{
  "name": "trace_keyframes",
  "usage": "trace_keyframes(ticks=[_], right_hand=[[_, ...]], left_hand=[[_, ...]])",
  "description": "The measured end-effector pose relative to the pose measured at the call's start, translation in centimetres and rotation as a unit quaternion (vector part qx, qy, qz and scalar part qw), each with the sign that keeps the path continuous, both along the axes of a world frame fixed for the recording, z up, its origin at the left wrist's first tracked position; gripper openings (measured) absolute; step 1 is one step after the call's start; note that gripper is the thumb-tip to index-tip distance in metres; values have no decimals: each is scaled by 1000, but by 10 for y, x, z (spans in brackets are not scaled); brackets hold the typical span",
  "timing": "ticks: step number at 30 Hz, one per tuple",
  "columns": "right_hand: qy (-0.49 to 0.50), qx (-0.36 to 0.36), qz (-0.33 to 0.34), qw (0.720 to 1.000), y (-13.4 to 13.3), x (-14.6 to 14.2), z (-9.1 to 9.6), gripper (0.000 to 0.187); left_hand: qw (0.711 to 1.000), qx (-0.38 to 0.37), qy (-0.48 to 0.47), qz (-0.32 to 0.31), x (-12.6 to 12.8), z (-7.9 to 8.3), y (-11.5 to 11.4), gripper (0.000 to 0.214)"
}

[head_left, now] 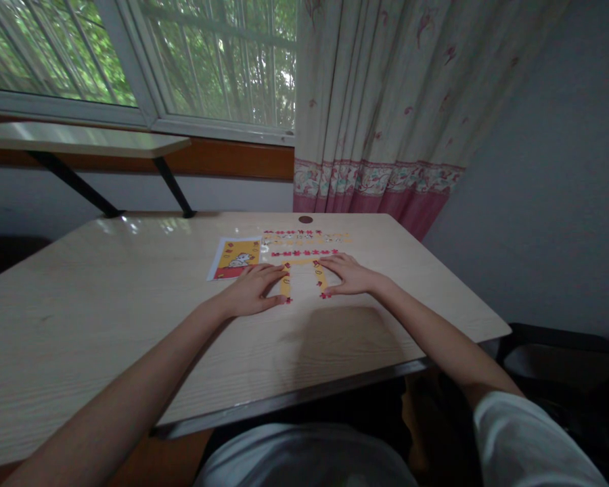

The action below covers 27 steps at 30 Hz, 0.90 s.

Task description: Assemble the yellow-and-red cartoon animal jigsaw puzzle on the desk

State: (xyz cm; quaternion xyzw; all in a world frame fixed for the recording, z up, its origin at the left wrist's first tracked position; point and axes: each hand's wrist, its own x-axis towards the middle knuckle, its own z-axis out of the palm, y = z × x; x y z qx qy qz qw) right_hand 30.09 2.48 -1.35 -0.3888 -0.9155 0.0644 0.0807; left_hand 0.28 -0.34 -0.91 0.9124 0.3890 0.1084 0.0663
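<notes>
Yellow puzzle strips with red edges [304, 260] lie joined on the light wooden table [106, 318], forming rows and two short columns. My left hand [254, 289] rests palm down with fingers stretched, touching the left column strip. My right hand [349, 274] lies flat on the table too, its fingers apart and touching the right column strip. A picture card with a white animal on yellow and red [235, 258] sits just left of the pieces, beyond my left hand.
A window with bars [183, 61] and a floral curtain with a pink hem [380, 101] stand behind the table. A narrow shelf on black brackets [81, 142] hangs under the sill. A small round hole cover [305, 219] marks the table's far edge.
</notes>
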Motion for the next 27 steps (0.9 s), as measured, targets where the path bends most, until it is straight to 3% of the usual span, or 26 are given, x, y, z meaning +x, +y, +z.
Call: trace_keyframes(ticks=[13, 21, 27], right_hand=[[2, 18, 1, 1000, 0, -1, -1, 85], [50, 92, -13, 994, 17, -11, 12, 38], [24, 96, -76, 992, 48, -35, 17, 24]], left_hand=[[1000, 12, -4, -9, -3, -3, 1, 63], [1000, 16, 19, 18, -9, 0, 1, 61], [999, 14, 36, 28, -11, -2, 1, 60]])
